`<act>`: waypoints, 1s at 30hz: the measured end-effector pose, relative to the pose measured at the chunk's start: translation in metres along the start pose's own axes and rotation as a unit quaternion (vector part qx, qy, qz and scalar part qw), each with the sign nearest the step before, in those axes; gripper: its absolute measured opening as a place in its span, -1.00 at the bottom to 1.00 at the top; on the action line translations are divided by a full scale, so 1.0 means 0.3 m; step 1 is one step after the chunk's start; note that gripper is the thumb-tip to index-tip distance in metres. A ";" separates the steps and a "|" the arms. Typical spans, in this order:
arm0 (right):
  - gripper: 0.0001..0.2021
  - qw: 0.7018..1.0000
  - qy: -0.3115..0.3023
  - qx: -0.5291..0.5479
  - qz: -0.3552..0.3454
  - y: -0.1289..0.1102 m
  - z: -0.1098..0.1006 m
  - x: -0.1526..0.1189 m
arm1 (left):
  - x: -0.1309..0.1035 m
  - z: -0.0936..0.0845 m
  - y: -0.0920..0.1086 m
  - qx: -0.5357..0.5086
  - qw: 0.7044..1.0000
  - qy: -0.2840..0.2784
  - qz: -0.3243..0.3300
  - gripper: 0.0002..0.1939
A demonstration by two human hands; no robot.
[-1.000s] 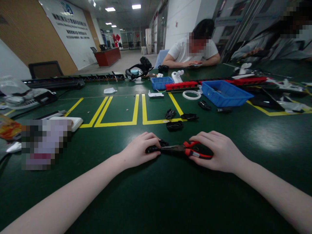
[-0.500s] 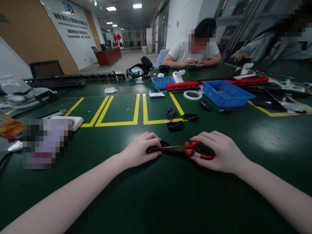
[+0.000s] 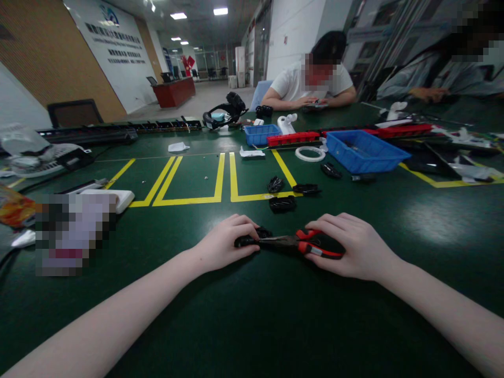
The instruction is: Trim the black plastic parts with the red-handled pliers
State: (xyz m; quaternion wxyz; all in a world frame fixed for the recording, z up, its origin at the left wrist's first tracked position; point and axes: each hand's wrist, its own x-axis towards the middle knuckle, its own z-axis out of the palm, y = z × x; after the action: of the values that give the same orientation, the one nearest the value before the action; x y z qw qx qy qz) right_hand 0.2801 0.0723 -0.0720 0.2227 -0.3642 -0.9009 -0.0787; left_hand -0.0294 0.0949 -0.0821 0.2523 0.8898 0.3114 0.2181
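My left hand is closed round a small black part near the middle of the green table; its fingers cover much of the part. Red-handled pliers are in my right hand, with the fingers wrapped round the grips. The narrow jaws point left and reach the black part at my left fingertips. Whether the jaws are clamped on it is too small to tell. Just beyond my hands lie several black pieces, among them a black bundle and a flat black piece.
Beyond stand a large blue bin and a small blue bin, near a white ring and a red strip. A white box lies at left. Two people sit across the table.
My hands and the pliers have barely moved. At the far right, the other person's hand has shifted to the right.
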 end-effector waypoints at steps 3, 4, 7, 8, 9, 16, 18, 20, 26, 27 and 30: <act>-0.63 1.000 0.000 -0.009 -0.012 0.010 -0.003 -0.001 | 0.001 0.000 0.000 -0.003 1.000 0.003 0.006 -0.90; -0.62 1.000 -0.001 -0.011 -0.015 0.013 -0.004 -0.002 | 0.001 0.000 0.001 -0.003 1.000 0.004 0.008 -0.89; -0.62 1.000 0.000 -0.013 -0.021 0.023 -0.005 -0.006 | 0.001 -0.002 0.007 -0.002 1.000 0.004 0.010 -0.88; -0.62 1.000 0.000 -0.012 -0.022 0.025 -0.004 -0.007 | 0.001 -0.002 0.008 -0.002 1.000 0.004 0.012 -0.88; -0.62 1.000 -0.001 -0.012 -0.021 0.026 -0.003 -0.008 | 0.001 -0.003 0.009 -0.001 1.000 0.004 0.014 -0.88; -0.63 1.000 -0.009 -0.003 -0.008 0.019 0.004 -0.012 | 0.000 -0.001 0.002 -0.001 1.000 0.001 0.015 -0.89; -0.64 1.000 -0.008 -0.005 -0.009 0.015 0.005 -0.012 | 0.000 -0.002 -0.002 -0.002 1.000 0.003 0.018 -0.89; -0.64 1.000 -0.009 -0.011 -0.014 0.014 0.005 -0.012 | 0.000 -0.005 -0.004 -0.003 1.000 0.004 0.024 -0.89; -0.63 0.998 0.024 -0.043 -0.043 0.026 0.002 -0.008 | 0.002 -0.014 -0.011 0.006 0.999 0.002 0.044 -0.88; -0.63 0.997 0.024 -0.052 -0.057 0.028 0.001 -0.006 | 0.002 -0.014 -0.013 0.008 0.999 0.000 0.044 -0.88; -0.64 0.990 0.047 -0.093 -0.094 0.028 -0.004 0.003 | 0.003 -0.014 -0.017 0.017 0.999 -0.002 0.048 -0.88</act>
State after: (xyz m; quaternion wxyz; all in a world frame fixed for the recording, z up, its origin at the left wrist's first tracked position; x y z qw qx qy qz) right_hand 0.2857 0.0784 -0.0707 0.2219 -0.2925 -0.9085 -0.1997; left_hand -0.0332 0.1003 -0.0816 0.2273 0.9084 0.2713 0.2227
